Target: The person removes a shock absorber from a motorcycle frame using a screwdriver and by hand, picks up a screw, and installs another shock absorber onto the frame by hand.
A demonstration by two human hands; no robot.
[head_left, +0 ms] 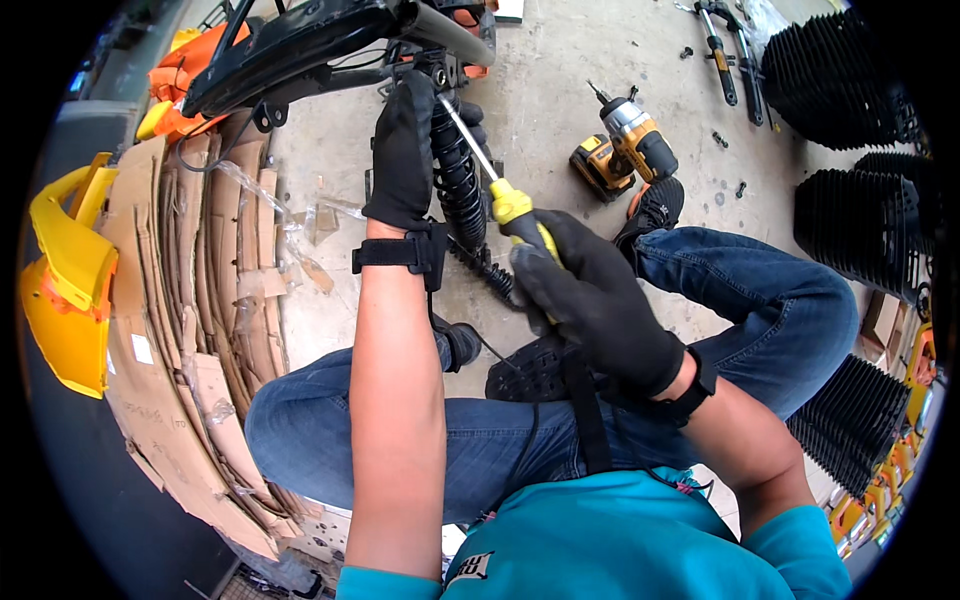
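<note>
A black motorcycle frame (300, 62) stands out at the upper left, and a black coil-spring shock absorber (457, 180) hangs under its tube. My left hand (403, 150), in a black glove, wraps round the top of the shock absorber, some of its fingertips showing past the far side of the spring. In my right hand (605, 300), also gloved, is a screwdriver (511, 205) with a yellow and black handle. Its shank slants up and left, the tip by the bolt at the upper mount. Whether the tip touches the bolt I cannot tell.
A yellow and black cordless impact driver (630, 145) lies on the concrete floor (560, 60) to the right. Fork legs (728, 60) and stacked black ribbed parts (855, 220) are farther right. Flattened cardboard (170, 290) and a yellow plastic panel (70, 280) stand left.
</note>
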